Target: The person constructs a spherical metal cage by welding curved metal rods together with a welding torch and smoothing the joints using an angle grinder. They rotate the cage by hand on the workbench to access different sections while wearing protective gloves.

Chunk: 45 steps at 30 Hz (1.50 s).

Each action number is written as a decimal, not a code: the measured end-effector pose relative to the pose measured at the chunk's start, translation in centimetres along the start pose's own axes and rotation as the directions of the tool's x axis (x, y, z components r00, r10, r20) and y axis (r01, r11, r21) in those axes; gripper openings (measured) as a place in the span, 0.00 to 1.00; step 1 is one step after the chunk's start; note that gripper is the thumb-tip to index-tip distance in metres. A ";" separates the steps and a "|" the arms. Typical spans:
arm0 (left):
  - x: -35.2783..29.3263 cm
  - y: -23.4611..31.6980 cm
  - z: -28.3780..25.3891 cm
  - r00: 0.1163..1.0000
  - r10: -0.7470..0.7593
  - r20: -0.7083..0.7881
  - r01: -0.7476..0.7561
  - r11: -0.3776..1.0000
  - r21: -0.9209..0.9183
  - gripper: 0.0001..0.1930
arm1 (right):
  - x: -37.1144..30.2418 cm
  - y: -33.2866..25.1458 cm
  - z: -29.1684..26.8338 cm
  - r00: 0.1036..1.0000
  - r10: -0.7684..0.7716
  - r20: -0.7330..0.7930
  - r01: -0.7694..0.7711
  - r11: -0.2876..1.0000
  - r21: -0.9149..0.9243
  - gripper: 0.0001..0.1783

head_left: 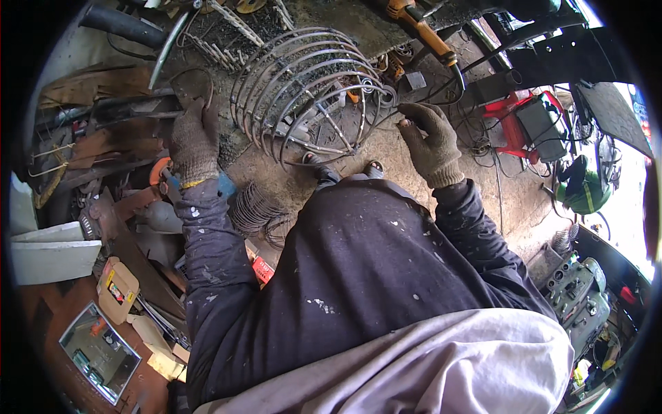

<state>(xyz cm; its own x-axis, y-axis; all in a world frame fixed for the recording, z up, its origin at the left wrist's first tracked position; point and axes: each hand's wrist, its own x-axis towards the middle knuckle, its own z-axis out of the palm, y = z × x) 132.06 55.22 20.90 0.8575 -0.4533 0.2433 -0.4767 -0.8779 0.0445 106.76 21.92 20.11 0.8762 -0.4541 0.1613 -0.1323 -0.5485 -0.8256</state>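
Observation:
My left hand (pixel 194 143), in a knitted work glove, is closed on the left, its fingertips against a dark flat piece (pixel 191 84). Whether it grips that piece or something hidden behind the fingers is unclear. On the right, my gloved right hand (pixel 433 141) has its fingers curled toward the thumb. A thin line runs from near those fingertips toward the metal coil, but what the fingers hold cannot be made out. Between both hands stands a large cage-like coil of bent metal rod (pixel 303 93), with welded crossbars at its near end.
An orange angle grinder (pixel 422 29) lies on the dark workbench (pixel 345 15) beyond the coil. Red plastic (pixel 509 127) and a grey boxy machine (pixel 542 127) stand right, among cables. A smaller wire coil (pixel 255 208) sits by my feet. Scrap and a framed mirror (pixel 100 352) are left.

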 end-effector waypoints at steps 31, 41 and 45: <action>-13.0 12.8 -3.9 0.992 -0.099 -0.073 0.054 0.881 -0.469 0.13 | 4.4 -1.9 1.4 0.991 -0.107 0.086 0.113 0.991 -0.076 0.13; -11.6 14.6 -4.8 0.983 -0.175 0.057 0.183 0.902 -0.390 0.17 | 5.8 -3.0 1.4 0.987 -0.057 0.153 0.079 0.987 -0.143 0.20; -11.0 14.7 -4.8 0.970 -0.230 0.078 0.241 0.875 -0.420 0.18 | 6.0 -2.8 1.8 0.986 -0.090 0.144 0.120 0.969 -0.218 0.19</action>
<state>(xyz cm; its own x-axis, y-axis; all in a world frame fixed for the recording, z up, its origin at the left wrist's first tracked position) 114.67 48.05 23.53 0.9565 -0.2498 0.1505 -0.2916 -0.8128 0.5044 113.26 22.02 22.42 0.9420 -0.2974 0.1554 -0.1239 -0.7388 -0.6625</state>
